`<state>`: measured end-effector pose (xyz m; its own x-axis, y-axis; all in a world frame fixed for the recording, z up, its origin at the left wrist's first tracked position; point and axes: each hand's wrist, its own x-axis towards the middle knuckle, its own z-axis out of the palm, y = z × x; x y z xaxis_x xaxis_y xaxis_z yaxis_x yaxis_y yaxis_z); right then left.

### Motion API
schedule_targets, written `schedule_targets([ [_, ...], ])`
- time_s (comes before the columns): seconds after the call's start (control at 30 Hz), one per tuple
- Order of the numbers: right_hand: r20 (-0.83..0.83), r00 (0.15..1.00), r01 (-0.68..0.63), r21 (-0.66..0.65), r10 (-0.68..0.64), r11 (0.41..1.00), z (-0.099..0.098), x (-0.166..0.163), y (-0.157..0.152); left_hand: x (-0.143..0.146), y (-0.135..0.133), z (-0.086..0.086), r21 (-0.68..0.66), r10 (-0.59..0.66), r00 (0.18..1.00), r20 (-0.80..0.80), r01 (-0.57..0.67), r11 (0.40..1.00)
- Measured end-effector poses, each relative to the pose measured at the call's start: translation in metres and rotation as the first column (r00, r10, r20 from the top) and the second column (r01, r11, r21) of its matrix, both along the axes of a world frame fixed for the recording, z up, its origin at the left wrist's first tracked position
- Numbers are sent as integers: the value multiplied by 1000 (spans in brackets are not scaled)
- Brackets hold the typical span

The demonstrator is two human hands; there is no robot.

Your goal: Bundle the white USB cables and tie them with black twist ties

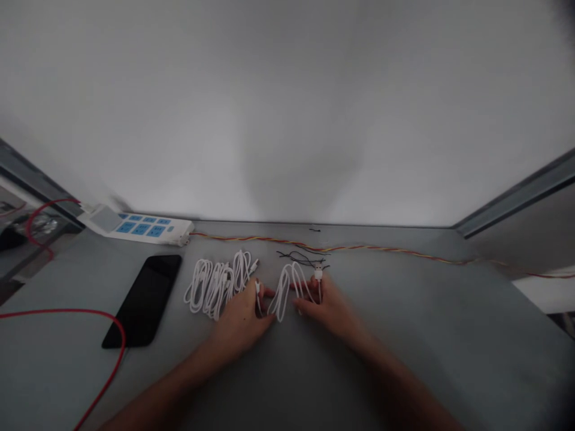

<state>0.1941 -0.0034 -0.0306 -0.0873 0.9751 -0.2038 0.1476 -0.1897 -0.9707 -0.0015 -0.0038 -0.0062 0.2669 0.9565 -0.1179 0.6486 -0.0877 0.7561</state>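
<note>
A white USB cable [282,291], looped into a loose coil, is stretched between my two hands just above the grey table. My left hand [245,311] is closed on the coil's left side, with a small white plug standing up by its fingers. On the coil's right side my right hand [327,302] pinches the strands between thumb and fingers, and the USB plug [318,272] sticks up beside it. Several more coiled white cables [218,286] lie in a row to the left, close against my left hand. Some of the fingers are hidden behind the strands.
Thin black ties [299,257] lie behind the coil. A white power strip [153,229] with blue sockets stands at the back left, its twisted red-yellow wire [359,247] running right along the wall. A black phone [146,302] and a red cable [119,326] are at left.
</note>
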Motion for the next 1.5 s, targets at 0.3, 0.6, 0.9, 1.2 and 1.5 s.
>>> schedule_targets([
  [0.3,-114,993,14,-61,-20,998,6,-8,-3,5,-4,8,-196,82,895,439,7,981],
  [0.6,-242,969,-78,-97,53,992,14,-14,-4,9,-9,5,-153,30,776,630,86,984],
  [0.9,-175,968,193,72,-178,979,11,-3,2,4,-3,8,-308,135,781,610,76,948],
  [1.2,-62,985,167,104,-161,980,15,7,4,-2,5,7,-327,223,721,656,5,945],
  [1.5,-46,992,122,210,-115,970,16,9,0,-5,8,4,-422,262,676,688,79,903],
])
